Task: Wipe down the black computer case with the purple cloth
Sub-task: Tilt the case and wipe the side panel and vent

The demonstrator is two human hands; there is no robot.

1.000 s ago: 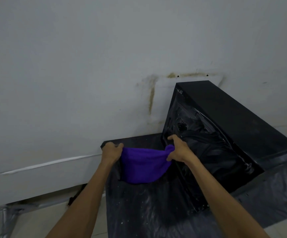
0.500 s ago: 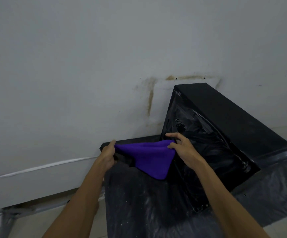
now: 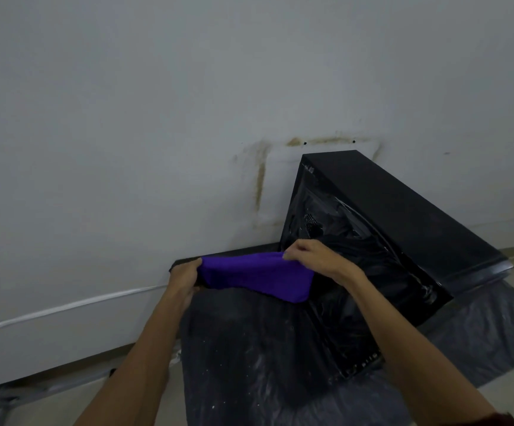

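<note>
The black computer case (image 3: 403,210) stands at the right against the wall, its glossy side panel facing me. In front of that panel, the purple cloth (image 3: 255,276) is stretched in the air between both hands. My left hand (image 3: 185,279) grips its left end, fingers curled round the fabric. My right hand (image 3: 314,256) pinches the upper right edge, close to the case's lower left corner. The cloth's lower right corner hangs down loosely.
A dusty black plastic sheet (image 3: 249,348) covers the floor under the case and the cloth. The white wall (image 3: 157,118) has brown stains (image 3: 260,179) left of the case. A pale baseboard strip (image 3: 65,309) runs along the left.
The cloth hung as a sagging pouch; now it is pulled out wider and flatter between the hands. My right hand has shifted its hold along the top edge.
</note>
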